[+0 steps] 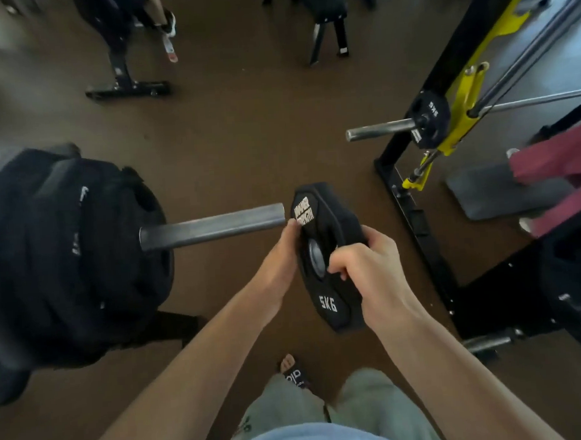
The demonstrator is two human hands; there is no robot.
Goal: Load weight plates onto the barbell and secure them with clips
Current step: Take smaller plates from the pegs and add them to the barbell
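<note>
1. The black weight plate (325, 251) reads "5KG" in white.
2. Both the left hand (279, 258) and the right hand (370, 266) clasp its edges.
3. It hangs just beside the bare bar end (214, 226).

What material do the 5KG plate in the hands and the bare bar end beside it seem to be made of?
5KG plate: looks rubber-coated, matte black without glare, white printed letters; its centre ring appears grey metal. Under the coating I cannot tell.
Bar end: seems bare steel, grey with a dull sheen and darker patches, perhaps wear.
Both the left hand and the right hand hold the plate.
</note>
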